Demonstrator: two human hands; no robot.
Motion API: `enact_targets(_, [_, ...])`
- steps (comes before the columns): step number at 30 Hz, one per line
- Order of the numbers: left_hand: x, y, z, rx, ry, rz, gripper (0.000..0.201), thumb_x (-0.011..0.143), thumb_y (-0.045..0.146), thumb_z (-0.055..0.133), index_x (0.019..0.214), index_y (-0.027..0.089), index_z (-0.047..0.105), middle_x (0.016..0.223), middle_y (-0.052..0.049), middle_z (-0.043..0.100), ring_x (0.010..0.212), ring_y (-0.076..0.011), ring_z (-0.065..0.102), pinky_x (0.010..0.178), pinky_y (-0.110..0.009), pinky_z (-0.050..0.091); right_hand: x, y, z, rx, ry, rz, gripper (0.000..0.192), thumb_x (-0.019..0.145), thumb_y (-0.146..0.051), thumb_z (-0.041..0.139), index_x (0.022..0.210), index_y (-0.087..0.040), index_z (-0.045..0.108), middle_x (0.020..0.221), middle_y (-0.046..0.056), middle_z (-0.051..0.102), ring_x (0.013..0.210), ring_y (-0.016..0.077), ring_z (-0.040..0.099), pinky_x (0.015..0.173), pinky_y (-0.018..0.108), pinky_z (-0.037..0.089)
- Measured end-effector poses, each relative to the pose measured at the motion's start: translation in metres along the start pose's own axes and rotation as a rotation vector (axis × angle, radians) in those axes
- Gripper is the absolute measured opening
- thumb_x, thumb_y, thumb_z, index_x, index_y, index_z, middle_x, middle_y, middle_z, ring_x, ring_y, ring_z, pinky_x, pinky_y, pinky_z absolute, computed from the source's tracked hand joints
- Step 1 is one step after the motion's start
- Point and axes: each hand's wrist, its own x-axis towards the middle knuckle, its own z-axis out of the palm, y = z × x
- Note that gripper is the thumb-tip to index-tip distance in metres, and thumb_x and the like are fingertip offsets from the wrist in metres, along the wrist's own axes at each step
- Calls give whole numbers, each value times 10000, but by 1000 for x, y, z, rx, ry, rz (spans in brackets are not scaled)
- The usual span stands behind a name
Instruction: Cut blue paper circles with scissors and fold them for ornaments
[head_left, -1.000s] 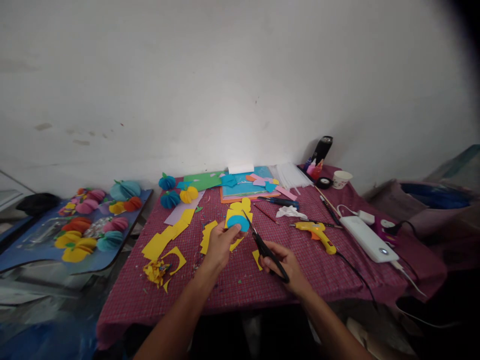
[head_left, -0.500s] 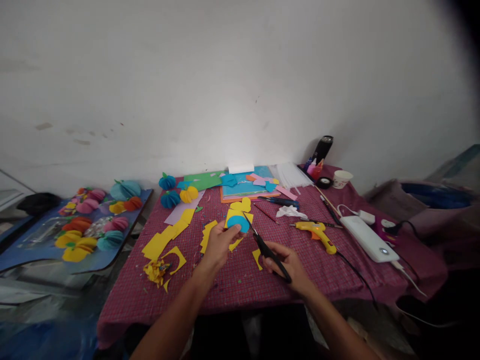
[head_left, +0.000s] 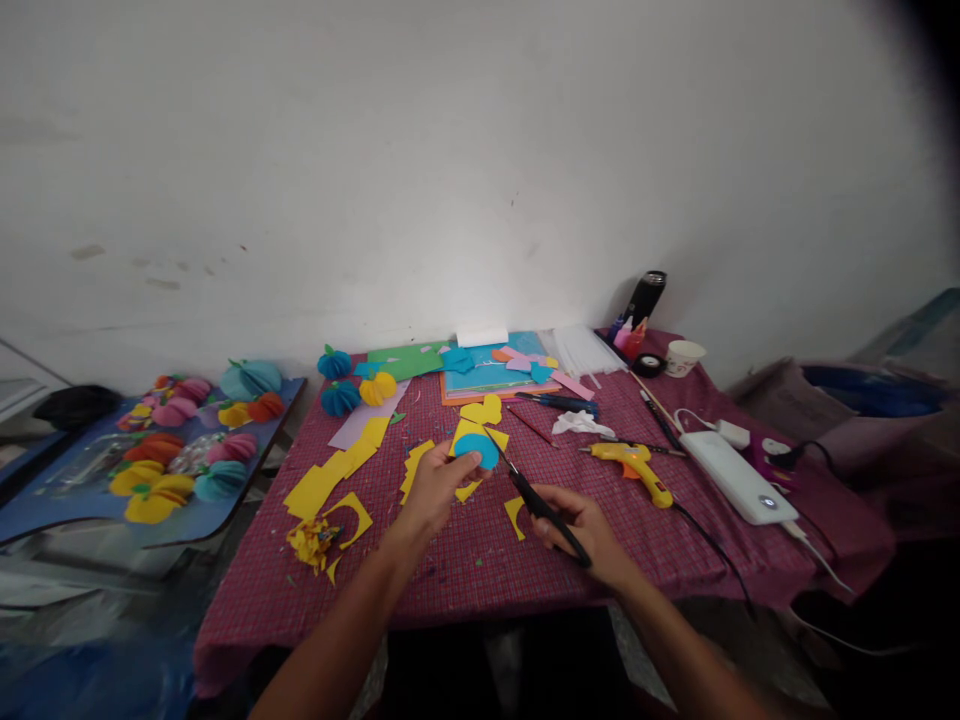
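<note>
A flat blue paper circle [head_left: 474, 449] is pinched between the thumb and fingers of my left hand [head_left: 433, 490]. Yellow paper [head_left: 500, 439] shows around its edge from behind. My right hand [head_left: 576, 525] grips black-handled scissors [head_left: 541, 508], whose blades point up and left at the right edge of the yellow paper. Whether the blades touch the paper I cannot tell. Just left of the scissors handle lies a yellow offcut [head_left: 515, 518] with a curved edge. More yellow paper pieces [head_left: 418, 462] lie beside my left hand.
A yellow glue gun [head_left: 634, 466] and a white power bank [head_left: 739, 480] with cables sit on the right. Folded paper pumpkins [head_left: 341, 398] stand at the back left, more on a blue board [head_left: 75, 505]. A paper cup [head_left: 684, 358] and black bottle [head_left: 646, 297] stand at back right.
The scissors and my right hand have shifted slightly right. The blue circle and yellow paper in my left hand have tilted or dropped very slightly.
</note>
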Motion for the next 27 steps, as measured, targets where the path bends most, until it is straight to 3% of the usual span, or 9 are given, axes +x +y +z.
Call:
enact_targets(7, [2,-2,-1,23,-10,0,287,704,379,750,849,138,696,742,-78,711,637,-168,646,636,-276,465,-2,-2,0,26,-2,12,433,791,-381,725,1163,-169,655,706,-6,579,552,110,449,510,231,333])
enact_targets(17, [3,-8,-2,0,-40,-8,323,710,382,753,904,132,689,839,-83,721,699,-185,672,717,-320,517,-1,-1,4,169,2,15,415,783,-379,731,1131,-163,664,741,21,629,601,131,524,547,240,396])
enact_targets(27, [0,-6,-1,-29,-61,5,320,714,364,751,915,125,683,853,-85,712,704,-172,658,726,-318,524,-2,-3,2,113,7,15,399,797,-380,726,1125,-161,668,740,18,624,564,109,486,519,232,370])
